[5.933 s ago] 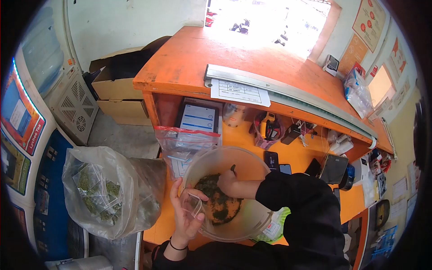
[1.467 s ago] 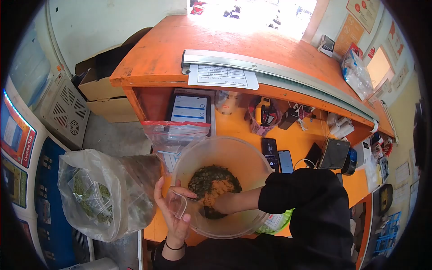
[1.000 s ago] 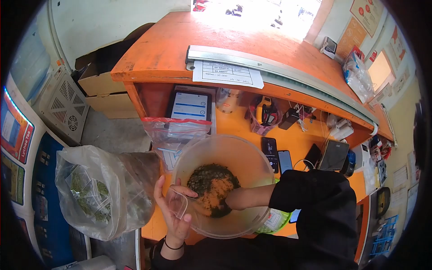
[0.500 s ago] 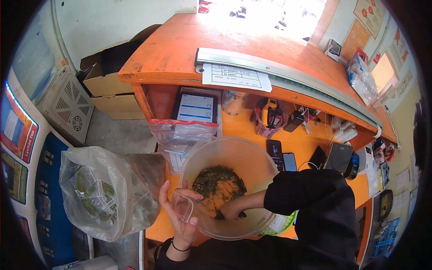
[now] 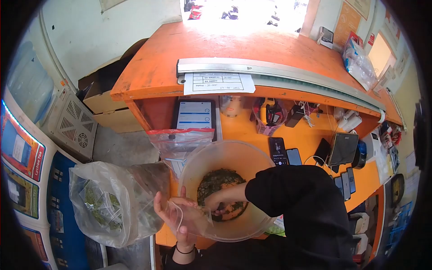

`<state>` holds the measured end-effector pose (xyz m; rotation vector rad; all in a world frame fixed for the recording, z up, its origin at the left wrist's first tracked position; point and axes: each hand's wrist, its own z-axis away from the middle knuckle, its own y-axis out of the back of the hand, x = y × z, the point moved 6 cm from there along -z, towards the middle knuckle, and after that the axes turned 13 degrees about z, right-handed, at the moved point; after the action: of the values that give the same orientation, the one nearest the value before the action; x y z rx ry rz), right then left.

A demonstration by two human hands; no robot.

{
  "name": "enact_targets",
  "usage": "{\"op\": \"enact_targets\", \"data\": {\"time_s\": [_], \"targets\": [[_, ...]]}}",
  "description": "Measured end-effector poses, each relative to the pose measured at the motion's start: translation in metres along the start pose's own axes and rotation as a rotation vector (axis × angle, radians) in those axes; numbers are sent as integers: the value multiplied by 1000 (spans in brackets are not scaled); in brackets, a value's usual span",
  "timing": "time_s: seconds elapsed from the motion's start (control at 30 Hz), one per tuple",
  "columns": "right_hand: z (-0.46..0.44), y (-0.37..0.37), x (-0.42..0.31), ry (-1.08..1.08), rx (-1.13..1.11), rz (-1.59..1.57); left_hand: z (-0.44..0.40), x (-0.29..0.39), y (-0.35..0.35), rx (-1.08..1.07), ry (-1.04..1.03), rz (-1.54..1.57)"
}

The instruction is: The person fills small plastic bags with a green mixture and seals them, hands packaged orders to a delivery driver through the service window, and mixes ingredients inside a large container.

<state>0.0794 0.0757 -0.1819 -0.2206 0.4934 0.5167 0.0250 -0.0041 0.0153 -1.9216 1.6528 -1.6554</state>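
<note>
A translucent round tub (image 5: 256,168) stands on the orange desk in front of me, with dark green flakes (image 5: 211,180) and orange bits at its bottom. My right hand (image 5: 220,200) reaches down into the tub among the flakes, fingers drawn together; what they hold is too small to make out. At the tub's left rim my left hand (image 5: 173,216) holds a small clear plastic bag (image 5: 186,218), its mouth spread between thumb and fingers.
Left of the desk, a large plastic sack (image 5: 130,198) holds small filled bags. Behind the tub lie a zip bag (image 5: 180,139), a tablet (image 5: 195,114) and phones (image 5: 278,150). A raised orange counter (image 5: 216,42) runs across the back.
My right hand has moved within the tub, lately toward its left side and nearer the small bag. My left hand still holds the bag. The camera view has shifted.
</note>
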Motion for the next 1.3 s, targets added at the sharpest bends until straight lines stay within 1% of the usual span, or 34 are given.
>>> {"op": "enact_targets", "data": {"time_s": [0.1,0.2,0.4,0.5,0.53,0.63,0.67,0.7,0.73,0.77,0.8,0.93,1.0,1.1,1.2,1.3], "targets": [[-21,10,5,-26,7,-49,0,2,1,24,-28,62],[-16,16,1,-24,14,-77,0,3,5,28,-57,127],[7,25,-15,10,74,-57,4,11,18,82,-104,356],[24,30,-29,34,120,-30,12,23,24,210,-111,407],[29,34,-34,41,140,-13,17,27,32,161,-128,429],[47,37,-51,70,198,41,29,39,43,101,-153,308],[52,40,-57,89,217,63,37,36,48,219,-73,338],[58,40,-60,100,238,76,40,32,48,248,-18,382],[57,42,-61,231,252,40,44,28,47,279,38,426],[56,44,-62,226,272,64,47,24,48,309,95,471],[57,47,-63,220,295,88,50,20,52,277,117,494],[59,55,-60,269,304,285,52,26,49,220,144,447],[84,47,-59,353,271,249,52,29,53,198,152,418],[134,28,-59,461,264,199,51,43,55,139,55,228],[158,13,-52,564,212,91,48,62,47,120,-5,58],[191,-2,-48,570,223,10,41,82,30,67,46,-81]]}}
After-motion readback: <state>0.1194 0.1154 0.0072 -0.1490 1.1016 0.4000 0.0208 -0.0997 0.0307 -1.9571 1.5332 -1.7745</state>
